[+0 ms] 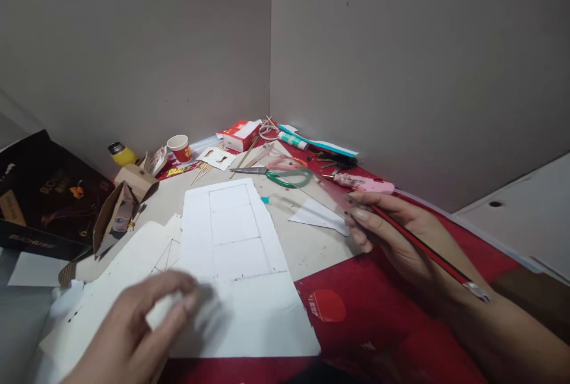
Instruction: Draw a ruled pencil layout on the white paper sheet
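Motion-blurred left hand [133,327] over white sheet [240,265]

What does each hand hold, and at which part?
The right hand holds a red pencil near its tip, between the fingers. The left hand holds nothing; it rests on the white paper.

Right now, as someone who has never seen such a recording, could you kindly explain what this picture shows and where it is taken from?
The picture comes from a camera worn on a person's head, looking down at their own bare hands. The left hand rests on a white card sheet with pencilled rectangles. The right hand holds a red pencil and a clear plastic ruler. Behind them, on the red-covered table, lie green-handled scissors, a red paper cup and a small cardboard box.
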`<state>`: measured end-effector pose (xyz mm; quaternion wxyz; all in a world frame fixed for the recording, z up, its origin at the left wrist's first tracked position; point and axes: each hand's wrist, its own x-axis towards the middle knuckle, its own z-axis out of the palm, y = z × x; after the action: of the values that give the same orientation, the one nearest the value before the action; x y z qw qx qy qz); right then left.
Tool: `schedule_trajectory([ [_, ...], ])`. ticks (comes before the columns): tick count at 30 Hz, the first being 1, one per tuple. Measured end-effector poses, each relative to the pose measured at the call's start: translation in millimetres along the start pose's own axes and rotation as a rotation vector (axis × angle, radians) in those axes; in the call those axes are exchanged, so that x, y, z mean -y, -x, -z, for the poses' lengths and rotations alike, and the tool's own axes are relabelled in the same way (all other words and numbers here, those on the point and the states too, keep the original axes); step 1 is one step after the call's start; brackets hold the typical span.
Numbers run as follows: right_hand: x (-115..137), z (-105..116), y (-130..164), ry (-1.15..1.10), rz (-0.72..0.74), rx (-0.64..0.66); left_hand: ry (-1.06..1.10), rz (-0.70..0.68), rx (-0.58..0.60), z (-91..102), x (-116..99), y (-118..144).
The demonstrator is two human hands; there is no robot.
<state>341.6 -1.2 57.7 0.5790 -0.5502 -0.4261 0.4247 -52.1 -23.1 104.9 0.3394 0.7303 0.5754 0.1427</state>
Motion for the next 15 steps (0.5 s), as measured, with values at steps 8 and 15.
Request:
schedule_trajectory([
  [8,20,-3,-5,0.233,0.048,0.117,-0.638,-0.404,-0.138,-39.2,49,-42],
  [15,35,-15,-33,0.31,0.061,0.213,-0.679,-0.493,-0.201,-47.9,33,-38],
])
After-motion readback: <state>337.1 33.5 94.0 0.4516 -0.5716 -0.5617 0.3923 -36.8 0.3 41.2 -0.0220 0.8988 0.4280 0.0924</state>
